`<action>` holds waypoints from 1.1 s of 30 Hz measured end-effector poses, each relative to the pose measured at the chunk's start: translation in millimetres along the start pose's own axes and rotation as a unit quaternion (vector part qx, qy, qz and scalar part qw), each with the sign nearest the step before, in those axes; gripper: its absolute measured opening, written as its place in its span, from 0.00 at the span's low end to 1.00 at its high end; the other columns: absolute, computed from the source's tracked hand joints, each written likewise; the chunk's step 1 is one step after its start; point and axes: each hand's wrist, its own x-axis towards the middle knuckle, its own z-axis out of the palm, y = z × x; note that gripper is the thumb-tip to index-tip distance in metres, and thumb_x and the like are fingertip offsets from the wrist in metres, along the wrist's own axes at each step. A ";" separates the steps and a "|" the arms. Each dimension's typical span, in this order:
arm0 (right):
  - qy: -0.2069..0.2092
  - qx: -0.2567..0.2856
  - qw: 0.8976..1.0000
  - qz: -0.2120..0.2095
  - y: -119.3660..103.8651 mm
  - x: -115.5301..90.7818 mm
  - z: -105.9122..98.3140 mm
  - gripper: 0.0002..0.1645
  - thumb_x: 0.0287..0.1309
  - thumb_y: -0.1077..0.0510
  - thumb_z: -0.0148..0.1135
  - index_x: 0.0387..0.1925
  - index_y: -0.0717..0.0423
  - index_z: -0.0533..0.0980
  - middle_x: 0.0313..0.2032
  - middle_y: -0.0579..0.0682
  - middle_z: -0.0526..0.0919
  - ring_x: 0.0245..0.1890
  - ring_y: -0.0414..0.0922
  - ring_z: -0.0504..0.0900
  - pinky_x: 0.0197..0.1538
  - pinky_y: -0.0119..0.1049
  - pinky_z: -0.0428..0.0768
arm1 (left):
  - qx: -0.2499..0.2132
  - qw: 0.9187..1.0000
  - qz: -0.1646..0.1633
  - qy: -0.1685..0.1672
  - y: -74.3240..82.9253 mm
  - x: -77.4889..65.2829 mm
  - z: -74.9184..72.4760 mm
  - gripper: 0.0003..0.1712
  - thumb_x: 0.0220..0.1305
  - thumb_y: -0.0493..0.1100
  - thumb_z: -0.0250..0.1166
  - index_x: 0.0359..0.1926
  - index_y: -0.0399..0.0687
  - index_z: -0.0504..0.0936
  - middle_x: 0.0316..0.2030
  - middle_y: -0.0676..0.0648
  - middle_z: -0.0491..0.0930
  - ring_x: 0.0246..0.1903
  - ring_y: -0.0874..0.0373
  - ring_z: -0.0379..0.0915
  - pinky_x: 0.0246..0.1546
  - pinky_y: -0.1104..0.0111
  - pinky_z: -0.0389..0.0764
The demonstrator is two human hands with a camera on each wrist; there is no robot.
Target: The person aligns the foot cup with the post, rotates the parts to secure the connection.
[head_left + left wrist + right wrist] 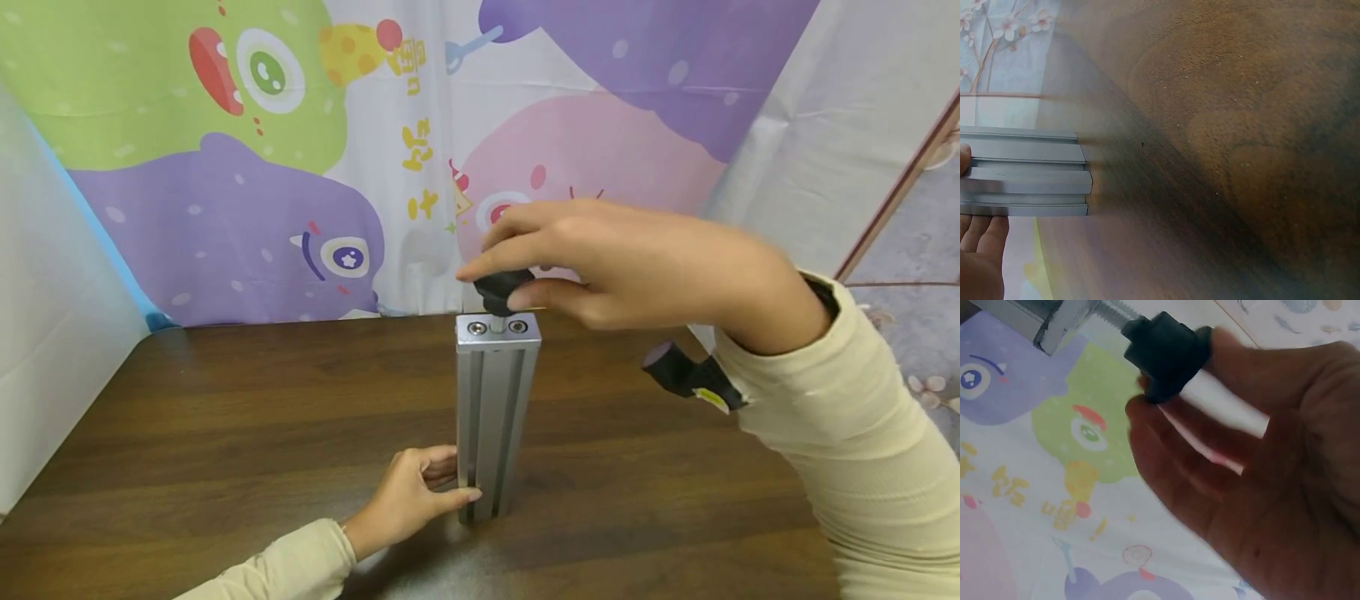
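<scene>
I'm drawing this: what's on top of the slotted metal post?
An end plate with two screws, and a threaded rod carrying a black knob. The right hand hides part of the knob.

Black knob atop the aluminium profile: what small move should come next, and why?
Probably another small turn of the black knob by the right hand, direction unclear: its fingers pinch the knob, bare threaded rod shows below it, and the left hand steadies the upright aluminium profile.
</scene>
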 end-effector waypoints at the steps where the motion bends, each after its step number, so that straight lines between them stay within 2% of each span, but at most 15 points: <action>1: 0.016 -0.009 1.000 0.021 -2.1 1.5 1.6 0.17 0.65 0.51 0.60 0.54 0.47 0.78 0.45 0.41 0.79 0.41 0.36 0.77 0.47 0.32 0.78 | -0.002 1.000 -0.001 0.000 0.1 -0.1 0.0 0.24 0.50 0.38 0.75 0.46 0.26 0.80 0.41 0.35 0.84 0.43 0.42 0.81 0.46 0.67 0.83; 3: 0.043 -0.036 0.995 0.081 -9.3 5.6 5.4 0.20 0.61 0.39 0.61 0.42 0.49 0.80 0.32 0.42 0.78 0.30 0.38 0.75 0.35 0.32 0.76 | -0.006 1.000 -0.001 -0.002 0.5 -0.1 0.1 0.24 0.50 0.37 0.75 0.46 0.27 0.80 0.41 0.35 0.84 0.44 0.42 0.81 0.46 0.67 0.83; 6: 0.079 -0.084 0.978 0.175 -22.9 13.8 11.7 0.28 0.57 0.30 0.58 0.25 0.50 0.72 0.17 0.43 0.70 0.18 0.41 0.69 0.21 0.33 0.70 | -0.009 1.000 0.003 -0.003 1.1 0.2 0.0 0.24 0.50 0.37 0.75 0.46 0.27 0.80 0.41 0.35 0.84 0.44 0.43 0.81 0.46 0.67 0.83; 9: 0.102 -0.133 0.956 0.242 -32.8 19.8 17.4 0.35 0.56 0.26 0.53 0.20 0.52 0.67 0.12 0.46 0.66 0.14 0.46 0.68 0.15 0.38 0.69 | -0.011 1.000 0.005 -0.005 1.1 0.7 -0.2 0.23 0.51 0.37 0.75 0.46 0.27 0.80 0.41 0.35 0.84 0.44 0.43 0.81 0.46 0.67 0.83; 12: 0.124 -0.160 0.940 0.273 -36.6 22.9 21.0 0.37 0.57 0.25 0.50 0.16 0.52 0.66 0.11 0.46 0.62 0.12 0.48 0.66 0.12 0.40 0.68 | -0.008 1.000 0.004 -0.004 0.8 0.4 -0.3 0.23 0.51 0.37 0.75 0.46 0.26 0.80 0.41 0.35 0.84 0.44 0.43 0.81 0.46 0.66 0.83; 16: 0.138 -0.168 0.933 0.286 -38.1 23.8 23.5 0.39 0.57 0.25 0.50 0.11 0.52 0.63 0.11 0.45 0.56 0.12 0.45 0.61 0.10 0.38 0.65 | -0.010 1.000 0.005 -0.004 0.5 -0.1 -0.7 0.24 0.51 0.37 0.75 0.46 0.26 0.80 0.41 0.34 0.84 0.44 0.42 0.81 0.46 0.66 0.83; 18: 0.135 -0.168 0.932 0.292 -39.4 23.9 23.5 0.39 0.57 0.24 0.49 0.12 0.52 0.64 0.11 0.45 0.57 0.12 0.45 0.61 0.10 0.38 0.66 | -0.012 1.000 0.006 -0.005 0.5 -0.2 -0.8 0.24 0.51 0.37 0.74 0.46 0.26 0.80 0.41 0.34 0.84 0.44 0.42 0.81 0.46 0.66 0.83; 22: 0.102 -0.150 0.934 0.307 -42.1 22.0 18.4 0.39 0.58 0.23 0.47 0.14 0.52 0.67 0.12 0.48 0.65 0.14 0.49 0.68 0.14 0.41 0.71 | -0.013 1.000 0.005 -0.007 0.7 -0.2 -0.9 0.24 0.51 0.37 0.74 0.47 0.26 0.80 0.42 0.34 0.83 0.44 0.42 0.81 0.46 0.66 0.83; 25: 0.066 -0.115 0.947 0.292 -38.6 16.4 10.7 0.35 0.62 0.26 0.46 0.20 0.51 0.73 0.16 0.47 0.72 0.19 0.49 0.74 0.23 0.44 0.76 | -0.007 1.000 0.003 -0.005 0.7 -0.3 -0.7 0.25 0.51 0.38 0.74 0.47 0.25 0.79 0.42 0.33 0.83 0.44 0.42 0.81 0.46 0.65 0.83; 26: 0.053 -0.098 0.953 0.281 -35.7 13.3 7.8 0.33 0.63 0.28 0.46 0.25 0.51 0.76 0.19 0.46 0.76 0.22 0.48 0.76 0.27 0.44 0.78 | -0.005 1.000 0.003 -0.004 0.6 -0.1 -0.7 0.25 0.51 0.38 0.75 0.47 0.25 0.79 0.42 0.33 0.83 0.44 0.41 0.81 0.46 0.65 0.83; 29: 0.009 -0.046 0.977 0.207 -23.4 3.2 -0.7 0.26 0.66 0.34 0.49 0.48 0.47 0.78 0.36 0.41 0.83 0.35 0.42 0.81 0.43 0.41 0.80 | -0.004 1.000 0.005 -0.002 0.0 0.3 -0.7 0.26 0.51 0.37 0.75 0.47 0.25 0.79 0.42 0.33 0.83 0.44 0.41 0.81 0.46 0.65 0.83; 31: -0.021 -0.010 0.989 0.143 -15.2 -2.7 -4.7 0.26 0.67 0.40 0.53 0.61 0.45 0.72 0.51 0.38 0.80 0.50 0.40 0.79 0.55 0.40 0.77 | -0.003 1.000 0.007 0.000 -0.4 0.5 -0.8 0.25 0.50 0.37 0.75 0.47 0.25 0.79 0.42 0.33 0.83 0.44 0.41 0.81 0.46 0.66 0.83; 33: -0.044 0.010 0.996 0.079 -9.7 -6.7 -7.2 0.29 0.66 0.50 0.57 0.67 0.43 0.66 0.62 0.38 0.72 0.61 0.41 0.71 0.66 0.42 0.70 | -0.004 1.000 0.008 0.000 -0.6 0.5 -0.9 0.25 0.50 0.37 0.75 0.47 0.25 0.79 0.41 0.33 0.83 0.44 0.41 0.81 0.46 0.66 0.83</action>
